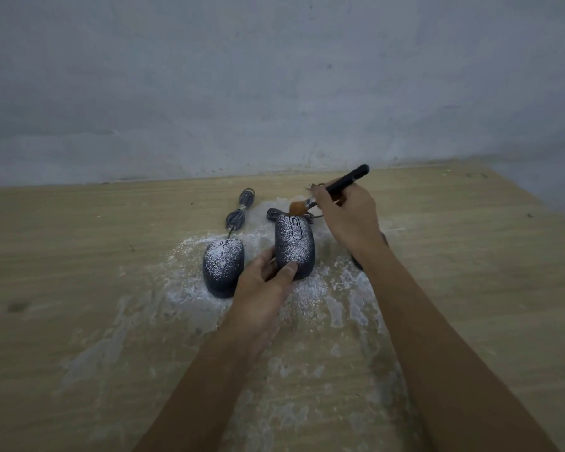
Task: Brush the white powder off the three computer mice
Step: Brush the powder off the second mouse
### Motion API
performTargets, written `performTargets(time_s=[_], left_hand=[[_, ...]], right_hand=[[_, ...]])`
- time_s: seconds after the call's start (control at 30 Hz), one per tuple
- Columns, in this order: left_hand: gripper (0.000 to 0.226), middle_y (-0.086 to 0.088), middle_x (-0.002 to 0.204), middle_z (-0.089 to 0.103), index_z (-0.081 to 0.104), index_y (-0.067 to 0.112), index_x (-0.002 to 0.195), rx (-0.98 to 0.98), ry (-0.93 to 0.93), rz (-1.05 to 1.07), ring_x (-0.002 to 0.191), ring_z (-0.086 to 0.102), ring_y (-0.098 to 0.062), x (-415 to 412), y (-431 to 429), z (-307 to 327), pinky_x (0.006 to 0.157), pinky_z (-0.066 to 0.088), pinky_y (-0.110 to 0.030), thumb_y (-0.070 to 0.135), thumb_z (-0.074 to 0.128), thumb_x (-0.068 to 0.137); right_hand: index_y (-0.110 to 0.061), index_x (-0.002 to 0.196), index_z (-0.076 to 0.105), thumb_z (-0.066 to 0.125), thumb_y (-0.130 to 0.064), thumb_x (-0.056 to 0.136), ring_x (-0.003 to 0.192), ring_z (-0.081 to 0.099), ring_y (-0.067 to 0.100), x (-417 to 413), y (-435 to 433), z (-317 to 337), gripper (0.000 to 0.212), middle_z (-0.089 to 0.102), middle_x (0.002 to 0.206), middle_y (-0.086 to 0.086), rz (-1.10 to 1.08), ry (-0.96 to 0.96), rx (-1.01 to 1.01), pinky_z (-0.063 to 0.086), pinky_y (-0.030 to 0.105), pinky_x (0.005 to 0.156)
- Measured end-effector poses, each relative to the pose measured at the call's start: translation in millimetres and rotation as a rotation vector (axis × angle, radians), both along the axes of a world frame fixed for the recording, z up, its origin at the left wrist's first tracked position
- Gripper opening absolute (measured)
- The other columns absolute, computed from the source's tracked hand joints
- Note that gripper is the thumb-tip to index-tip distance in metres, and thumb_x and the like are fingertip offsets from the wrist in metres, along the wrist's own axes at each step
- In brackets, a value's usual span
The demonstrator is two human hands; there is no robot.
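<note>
Your forearms (437,353) rise from the bottom edge toward the centre of the frame. At centre sits the middle mouse (294,246), speckled with white powder (289,256). Your left hand (261,283) clamps its near end, thumb on top and fingers curled round its left side, probably to steady it against the strokes. I cannot tell whether it rests on the table (79,256) or is lifted slightly.

Just up and right, your right hand (348,220) is closed round the black handle of the brush (336,185). The bristles (297,207) touch the mouse's far end beside the wheel, so I judge this mouse is barely begun.

Left of centre, the left mouse (223,269) lies just beside your left hand, dusted all over, with its cable (240,208) bundled behind it. The third mouse (357,264) is almost wholly hidden behind your right wrist. Only dark slivers show, so its powder cannot be judged. Spilled powder smears the table around all of them, and a grey wall (274,76) fills the upper half.
</note>
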State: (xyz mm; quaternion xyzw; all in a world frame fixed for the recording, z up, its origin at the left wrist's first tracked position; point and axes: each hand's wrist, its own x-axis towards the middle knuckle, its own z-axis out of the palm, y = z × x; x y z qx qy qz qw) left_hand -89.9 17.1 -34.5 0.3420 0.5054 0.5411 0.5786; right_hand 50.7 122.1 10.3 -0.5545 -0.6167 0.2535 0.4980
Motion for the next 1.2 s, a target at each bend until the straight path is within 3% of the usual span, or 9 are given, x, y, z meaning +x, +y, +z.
performTargets(time_s=[0.13,0.27,0.37,0.5,0.6,0.77,0.97,1.07,1.2], left_hand=[[0.036,0.004,0.12,0.072,0.057,0.028,0.123,0.007,-0.019,0.003,0.113,0.068,-0.015,-1.1,0.9,0.1,0.1,0.052,-0.035,0.003,0.059,0.098],[0.035,0.007,0.115,0.074,0.059,0.029,0.121,0.013,-0.017,-0.01,0.113,0.069,-0.013,-2.8,0.8,-0.6,0.099,0.052,-0.034,0.003,0.06,0.097],[0.037,0.009,0.114,0.075,0.06,0.029,0.123,0.007,-0.017,-0.008,0.112,0.069,-0.012,-2.8,0.2,-0.8,0.096,0.053,-0.032,0.002,0.06,0.097],[0.048,0.003,0.126,0.07,0.053,0.021,0.14,0.011,-0.014,-0.015,0.117,0.067,-0.015,-2.2,-1.8,0.8,0.103,0.051,-0.036,0.003,0.061,0.096],[0.044,0.002,0.125,0.07,0.057,0.023,0.134,0.011,-0.03,-0.005,0.117,0.067,-0.016,-2.2,-1.5,1.1,0.102,0.051,-0.037,0.001,0.061,0.096],[0.037,0.005,0.113,0.075,0.061,0.027,0.119,0.012,-0.088,0.007,0.108,0.071,-0.012,-2.4,-1.6,2.0,0.087,0.055,-0.027,-0.002,0.06,0.095],[0.037,-0.001,0.119,0.073,0.059,0.02,0.124,0.003,-0.167,0.005,0.106,0.073,-0.015,-4.6,-2.0,3.7,0.08,0.058,-0.023,-0.003,0.059,0.096],[0.037,-0.002,0.118,0.074,0.06,0.018,0.125,0.002,-0.195,0.008,0.105,0.073,-0.015,-4.9,-1.9,5.5,0.082,0.059,-0.025,-0.004,0.058,0.096],[0.037,-0.005,0.12,0.073,0.059,0.015,0.126,0.004,-0.224,0.004,0.104,0.073,-0.016,-5.4,-2.5,7.4,0.085,0.058,-0.027,-0.005,0.056,0.096]], right_hand=[[-0.024,0.092,0.071,0.064,-0.037,0.098,0.08,0.069,0.011,4.8,2.7,3.4,0.015,0.074,0.086,-0.003,0.006,0.124,0.015,0.055,0.031,0.073],[-0.024,0.092,0.072,0.064,-0.038,0.098,0.06,0.057,-0.007,6.2,1.8,-0.6,0.017,0.066,0.074,-0.011,0.046,-0.018,0.03,0.039,0.01,0.056],[-0.027,0.09,0.072,0.065,-0.04,0.097,0.069,0.063,-0.005,5.3,3.2,-1.2,0.015,0.07,0.078,-0.011,0.02,0.056,0.041,0.046,0.016,0.063],[-0.026,0.091,0.071,0.065,-0.041,0.097,0.073,0.06,-0.015,-2.3,0.4,-2.7,0.017,0.065,0.079,-0.02,-0.013,-0.027,0.07,0.041,0.003,0.062],[-0.029,0.088,0.071,0.065,-0.043,0.096,0.072,0.064,-0.005,-1.5,0.4,-0.7,0.017,0.072,0.081,-0.012,0.022,0.086,0.031,0.043,0.008,0.061],[-0.026,0.091,0.072,0.065,-0.04,0.097,0.067,0.06,-0.007,6.0,-1.0,1.8,0.017,0.068,0.078,-0.014,0.025,0.031,0.059,0.04,0.014,0.061],[-0.026,0.093,0.072,0.065,-0.04,0.097,0.068,0.063,-0.007,11.2,-1.2,3.3,0.017,0.07,0.079,-0.011,0.047,-0.005,0.048,0.043,0.008,0.058],[-0.028,0.092,0.072,0.066,-0.039,0.097,0.082,0.069,0.002,11.5,-1.4,5.7,0.013,0.075,0.087,-0.006,0.094,0.112,0.022,0.052,0.022,0.071],[-0.02,0.094,0.072,0.062,-0.04,0.099,0.07,0.063,0.007,5.6,-2.3,3.0,0.023,0.071,0.081,-0.004,0.067,-0.005,0.059,0.046,0.025,0.063]])
